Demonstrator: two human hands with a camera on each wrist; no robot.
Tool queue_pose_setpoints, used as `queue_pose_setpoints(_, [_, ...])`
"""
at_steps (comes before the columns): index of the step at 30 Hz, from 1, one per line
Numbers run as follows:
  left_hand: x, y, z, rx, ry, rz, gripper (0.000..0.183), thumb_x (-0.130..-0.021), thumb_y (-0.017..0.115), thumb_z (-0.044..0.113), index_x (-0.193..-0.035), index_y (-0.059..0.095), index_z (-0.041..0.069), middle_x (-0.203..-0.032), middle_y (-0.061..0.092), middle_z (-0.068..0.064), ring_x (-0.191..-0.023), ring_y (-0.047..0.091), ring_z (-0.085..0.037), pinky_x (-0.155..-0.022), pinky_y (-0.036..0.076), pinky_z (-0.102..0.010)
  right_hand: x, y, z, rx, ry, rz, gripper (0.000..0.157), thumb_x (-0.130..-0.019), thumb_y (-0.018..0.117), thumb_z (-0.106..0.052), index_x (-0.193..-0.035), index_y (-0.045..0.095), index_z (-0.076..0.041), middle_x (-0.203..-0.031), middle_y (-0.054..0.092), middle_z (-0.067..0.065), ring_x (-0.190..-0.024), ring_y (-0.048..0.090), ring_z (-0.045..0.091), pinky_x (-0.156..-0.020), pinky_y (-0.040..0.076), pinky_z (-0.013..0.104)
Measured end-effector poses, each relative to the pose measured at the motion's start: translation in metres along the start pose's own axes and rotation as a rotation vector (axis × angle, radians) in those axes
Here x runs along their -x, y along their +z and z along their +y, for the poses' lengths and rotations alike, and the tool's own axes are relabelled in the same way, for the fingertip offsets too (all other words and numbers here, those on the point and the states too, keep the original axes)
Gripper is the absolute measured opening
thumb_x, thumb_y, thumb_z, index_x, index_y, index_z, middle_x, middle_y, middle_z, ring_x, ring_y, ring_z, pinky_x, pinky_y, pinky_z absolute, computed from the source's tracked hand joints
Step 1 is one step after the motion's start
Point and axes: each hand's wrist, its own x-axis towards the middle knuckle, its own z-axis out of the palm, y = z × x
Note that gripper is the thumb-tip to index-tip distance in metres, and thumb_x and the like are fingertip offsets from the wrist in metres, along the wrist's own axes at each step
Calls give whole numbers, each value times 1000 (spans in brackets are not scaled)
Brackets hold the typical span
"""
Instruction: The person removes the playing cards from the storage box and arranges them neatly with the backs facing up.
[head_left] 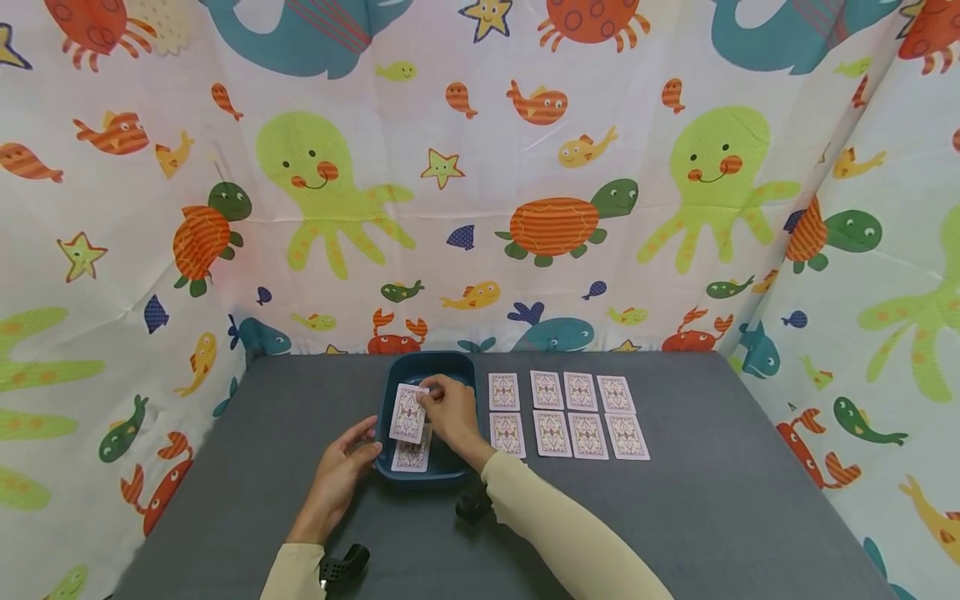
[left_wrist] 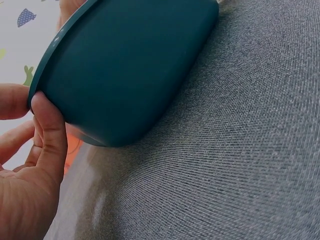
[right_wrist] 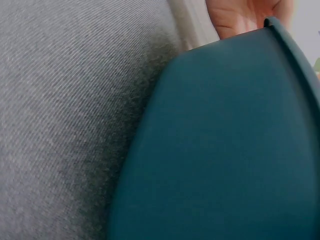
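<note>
A dark teal plastic tray (head_left: 431, 481) stands on the grey table, and my left hand (head_left: 333, 479) pinches its left rim between thumb and fingers. The left wrist view shows the left thumb (left_wrist: 50, 125) against the outside of the tray wall (left_wrist: 125, 65). Over the tray, my right hand (head_left: 453, 415) holds a patterned playing card (head_left: 408, 413) by its right side. Under it, another card (head_left: 412, 456) lies face down in the tray, partly covered. In the right wrist view the tray's outer wall (right_wrist: 215, 140) hides the held card.
Right of the tray, several face-down cards (head_left: 551, 433) lie in two rows on the grey tabletop (head_left: 712, 500). A curtain (head_left: 480, 250) printed with sea animals hangs behind the table and along its sides.
</note>
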Motion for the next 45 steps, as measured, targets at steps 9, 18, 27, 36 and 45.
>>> queue_pose_setpoints(9, [2, 0, -1, -21, -3, -10, 49, -96, 59, 14, -144, 48, 17, -133, 44, -11, -113, 48, -20, -89, 47, -25, 4, -12, -6, -115, 42, 17, 15, -91, 71, -20, -104, 72, -14, -79, 64, 1, -66, 55, 9, -58, 45, 20])
queue_pose_setpoints(18, [1, 1, 1, -18, 2, 2, 49, -96, 59, 12, -144, 48, 16, -131, 45, -10, -112, 48, -19, -88, 47, -27, 13, -28, -14, -189, 27, -2, 15, -91, 70, -22, -105, 72, -16, -80, 62, 2, -68, 53, 10, -59, 44, 21])
queue_pose_setpoints(27, [1, 1, 1, -41, 0, 18, 49, -95, 60, 11, -143, 49, 16, -133, 47, -11, -107, 52, -18, -85, 48, -25, 24, -48, -11, -192, -7, 18, 15, -90, 71, -25, -103, 74, -17, -83, 66, 2, -70, 58, 10, -64, 47, 24])
queue_pose_setpoints(36, [2, 2, 0, -38, -2, 16, 49, -95, 60, 11, -143, 50, 17, -134, 46, -12, -109, 52, -19, -87, 47, -26, 35, -68, -4, -243, 43, 41, 15, -89, 72, -22, -103, 74, -17, -84, 65, 4, -73, 57, 11, -64, 47, 23])
queue_pose_setpoints(45, [2, 2, 1, -41, -5, 16, 49, -95, 61, 12, -142, 50, 17, -134, 46, -12, -108, 52, -19, -88, 47, -27, 49, -87, 2, -303, 96, 69, 16, -89, 72, -19, -103, 74, -12, -86, 64, 9, -74, 56, 13, -65, 46, 21])
